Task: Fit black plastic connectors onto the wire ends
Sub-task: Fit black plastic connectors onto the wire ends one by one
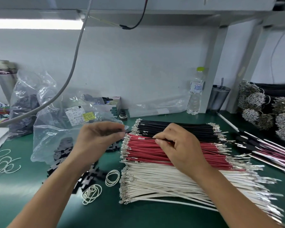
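Right hand [179,142] pinched one thin black wire [148,138] between thumb and forefinger, its metal terminal pointing left toward the other hand, probably aimed for insertion. Left hand [97,137] hovered just beside it with fingers curled as if holding something small; too blurred, I couldn't tell what, if anything. Loose black connectors [89,176] lay on the green mat [105,214] near the left forearm, some under a clear bag [56,137], within easy reach. Wires sat sorted in rows by colour: black bundle [174,129], red bundle [155,152], white bundle [163,183], terminals aligned leftward. Finished-looking assemblies [270,150] lay at the right.
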Demonstrator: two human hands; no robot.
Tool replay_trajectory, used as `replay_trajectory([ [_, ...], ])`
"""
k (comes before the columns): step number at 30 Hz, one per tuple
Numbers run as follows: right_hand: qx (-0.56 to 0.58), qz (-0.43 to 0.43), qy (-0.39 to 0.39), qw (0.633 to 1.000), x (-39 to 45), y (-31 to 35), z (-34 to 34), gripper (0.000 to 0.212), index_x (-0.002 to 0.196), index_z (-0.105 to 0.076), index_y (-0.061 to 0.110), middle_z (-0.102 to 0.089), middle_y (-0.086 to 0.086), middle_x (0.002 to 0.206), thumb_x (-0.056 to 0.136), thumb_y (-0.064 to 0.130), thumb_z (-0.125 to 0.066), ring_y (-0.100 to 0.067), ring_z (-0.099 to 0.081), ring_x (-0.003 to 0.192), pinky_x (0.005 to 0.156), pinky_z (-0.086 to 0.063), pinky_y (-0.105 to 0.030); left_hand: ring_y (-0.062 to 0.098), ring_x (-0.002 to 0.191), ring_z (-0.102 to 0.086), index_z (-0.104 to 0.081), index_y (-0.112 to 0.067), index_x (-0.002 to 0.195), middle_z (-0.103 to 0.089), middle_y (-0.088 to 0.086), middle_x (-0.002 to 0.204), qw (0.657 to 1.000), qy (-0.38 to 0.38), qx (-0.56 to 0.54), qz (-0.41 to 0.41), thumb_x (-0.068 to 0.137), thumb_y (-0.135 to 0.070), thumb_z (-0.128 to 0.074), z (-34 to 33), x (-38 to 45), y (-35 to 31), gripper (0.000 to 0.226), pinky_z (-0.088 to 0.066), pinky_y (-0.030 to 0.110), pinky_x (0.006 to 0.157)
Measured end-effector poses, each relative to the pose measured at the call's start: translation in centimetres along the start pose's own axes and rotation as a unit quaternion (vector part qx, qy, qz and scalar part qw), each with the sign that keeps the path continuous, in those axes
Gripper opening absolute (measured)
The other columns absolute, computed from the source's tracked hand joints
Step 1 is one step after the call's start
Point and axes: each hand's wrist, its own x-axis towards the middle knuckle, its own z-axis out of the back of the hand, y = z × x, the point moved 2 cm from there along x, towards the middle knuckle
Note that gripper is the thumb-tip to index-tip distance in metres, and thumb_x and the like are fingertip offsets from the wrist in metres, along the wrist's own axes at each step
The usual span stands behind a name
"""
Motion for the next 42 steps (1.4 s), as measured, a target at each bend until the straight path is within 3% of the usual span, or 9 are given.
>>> replay_trajectory([
  [6,0.031,0.008,-0.031,0.999,0.0,0.8,-0.1,0.007,0.093,-0.076,0.030,-0.059,0.018,0.087,0.093,0.026,-0.070,-0.007,-0.061,0.080,0.068,-0.053,-0.031,0.018,0.089,-0.071,-0.081,-0.017,0.107,-0.078,0.009,0.112,0.987,0.085,-0.131,0.037,0.083,-0.020,-0.073,-1.3,-0.2,0.2,0.025,-0.055,0.026,0.063],
  [12,0.070,-0.007,-0.034,0.997,-0.1,0.6,-0.2,0.009,0.097,-0.076,0.028,-0.060,0.017,0.088,0.093,0.023,-0.071,-0.010,-0.063,0.081,0.069,-0.053,-0.033,0.033,0.096,-0.077,-0.079,-0.007,0.109,-0.075,0.024,0.113,0.950,0.113,-0.280,0.077,0.078,-0.001,-0.071,-2.1,-0.4,0.5,0.033,-0.064,0.031,0.072],
  [16,0.068,-0.004,-0.037,0.997,-0.1,0.6,-0.1,0.011,0.097,-0.075,0.029,-0.060,0.018,0.088,0.092,0.020,-0.071,-0.009,-0.063,0.083,0.069,-0.053,-0.030,0.033,0.087,-0.078,-0.078,-0.010,0.111,-0.075,0.019,0.103,0.957,0.105,-0.258,0.081,0.078,-0.004,-0.072,-2.3,-0.4,0.6,0.034,-0.065,0.034,0.066],
  [21,0.070,-0.011,-0.034,0.997,0.1,0.7,0.1,0.013,0.095,-0.073,0.026,-0.060,0.019,0.089,0.091,0.014,-0.070,-0.007,-0.062,0.088,0.074,-0.050,-0.020,0.021,0.056,-0.062,-0.066,-0.009,0.092,-0.066,0.015,0.080,0.971,0.069,-0.217,0.078,0.092,0.004,-0.063,-2.3,-0.4,0.8,0.013,-0.052,0.027,0.042],
  [27,0.067,0.005,-0.026,0.997,0.0,1.3,0.1,0.011,0.099,-0.075,0.026,-0.059,0.017,0.090,0.093,0.018,-0.070,-0.009,-0.062,0.084,0.071,-0.052,-0.029,0.021,0.071,-0.070,-0.079,-0.010,0.109,-0.076,0.020,0.092,0.981,0.097,-0.146,0.079,0.089,0.009,-0.069,-2.3,-0.6,0.8,0.029,-0.060,0.027,0.061],
  [32,0.073,0.015,-0.035,0.997,0.3,1.4,0.5,0.004,0.089,-0.074,0.026,-0.061,0.016,0.087,0.088,0.022,-0.075,-0.010,-0.063,0.083,0.071,-0.053,-0.034,0.012,0.053,-0.061,-0.080,-0.025,0.101,-0.072,0.002,0.071,0.994,0.069,0.076,-0.046,0.083,-0.031,-0.076,-2.6,-0.6,0.5,0.020,-0.052,0.020,0.052],
  [35,0.081,0.011,-0.030,0.996,0.3,1.2,0.4,0.010,0.087,-0.073,0.025,-0.059,0.017,0.085,0.085,0.017,-0.078,-0.009,-0.061,0.083,0.070,-0.051,-0.025,0.014,0.056,-0.061,-0.083,-0.026,0.093,-0.072,0.001,0.082,0.993,0.061,0.075,-0.070,0.073,-0.043,-0.078,-2.7,-0.8,0.3,0.027,-0.053,0.024,0.049],
  [37,0.095,0.007,-0.021,0.995,0.4,1.1,0.4,0.013,0.086,-0.073,0.026,-0.059,0.017,0.085,0.084,0.015,-0.079,-0.010,-0.061,0.083,0.070,-0.047,-0.020,0.014,0.055,-0.065,-0.084,-0.024,0.092,-0.075,0.005,0.077,0.997,0.054,0.023,-0.056,0.069,-0.033,-0.084,-2.6,-0.8,0.3,0.024,-0.056,0.026,0.049],
  [42,0.130,0.009,-0.012,0.991,0.5,1.1,0.5,0.015,0.085,-0.074,0.026,-0.061,0.015,0.084,0.084,0.012,-0.080,-0.013,-0.063,0.083,0.070,-0.049,-0.026,0.014,0.054,-0.067,-0.083,-0.013,0.094,-0.075,0.008,0.072,0.998,0.049,-0.019,-0.042,0.066,-0.018,-0.085,-2.9,-0.9,0.4,0.028,-0.055,0.022,0.050],
])
